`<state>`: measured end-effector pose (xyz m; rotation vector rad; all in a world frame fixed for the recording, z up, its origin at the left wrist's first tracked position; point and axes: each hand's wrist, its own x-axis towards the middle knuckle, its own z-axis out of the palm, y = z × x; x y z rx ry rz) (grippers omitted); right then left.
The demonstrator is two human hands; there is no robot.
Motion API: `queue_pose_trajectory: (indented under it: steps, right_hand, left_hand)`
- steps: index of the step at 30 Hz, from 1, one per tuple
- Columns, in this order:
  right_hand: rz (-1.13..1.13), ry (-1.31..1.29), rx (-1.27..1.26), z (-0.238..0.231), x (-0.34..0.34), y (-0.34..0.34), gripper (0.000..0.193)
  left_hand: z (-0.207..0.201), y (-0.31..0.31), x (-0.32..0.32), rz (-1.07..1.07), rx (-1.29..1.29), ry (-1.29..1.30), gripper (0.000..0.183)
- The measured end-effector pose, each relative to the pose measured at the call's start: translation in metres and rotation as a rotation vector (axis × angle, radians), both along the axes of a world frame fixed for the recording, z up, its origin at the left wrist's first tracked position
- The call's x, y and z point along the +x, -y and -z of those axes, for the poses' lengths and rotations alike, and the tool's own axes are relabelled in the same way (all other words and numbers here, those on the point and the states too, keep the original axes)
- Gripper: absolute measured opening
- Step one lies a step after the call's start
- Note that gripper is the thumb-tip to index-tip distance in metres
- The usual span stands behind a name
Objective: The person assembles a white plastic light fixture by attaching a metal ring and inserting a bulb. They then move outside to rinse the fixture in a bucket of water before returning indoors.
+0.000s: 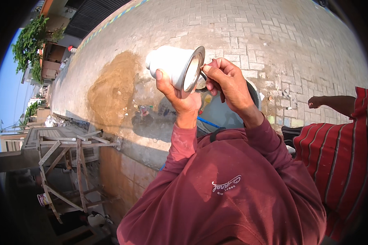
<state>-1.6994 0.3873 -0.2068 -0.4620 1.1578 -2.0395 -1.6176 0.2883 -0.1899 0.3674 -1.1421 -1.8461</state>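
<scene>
My left hand (pixel 176 93) grips a white cup-shaped fitting (pixel 175 65) with a shiny metal rim, held up in front of me and tilted so its open mouth faces right. My right hand (pixel 228 80) is at that rim, fingers pinched on a thin metal ring or clip (pixel 201 85) at the fitting's lower edge. Both forearms wear dark red sleeves. Below the hands a round dark bucket (pixel 253 92) stands on the pavement, mostly hidden by my arms.
Grey brick paving (pixel 274 36) with a brown sandy patch (pixel 110 87) spreads around. A wooden trestle frame (pixel 65 155) stands at left by a low wall. Another person in a red striped shirt (pixel 335 151) stands at right, one hand (pixel 317 101) out.
</scene>
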Motion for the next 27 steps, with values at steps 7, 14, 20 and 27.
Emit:
queue_pose_trajectory:
  steps: [7, 14, 20, 27]
  right_hand:
    - [-0.065, -0.072, 0.085, -0.003, 0.004, 0.003, 0.026]
    - [-0.148, -0.08, 0.198, -0.008, -0.001, 0.005, 0.023]
    - [-0.182, 0.018, 0.174, -0.007, -0.002, 0.006, 0.021]
    - [-0.348, 0.222, 0.09, 0.0, -0.012, 0.007, 0.017]
  left_hand:
    - [0.004, -0.001, -0.002, -0.085, -0.118, -0.033, 0.069]
    - [0.013, 0.009, -0.005, -0.047, -0.138, -0.109, 0.071]
    - [0.025, 0.015, -0.011, 0.024, -0.185, -0.105, 0.068]
    - [0.047, 0.028, -0.013, 0.109, -0.173, -0.127, 0.063]
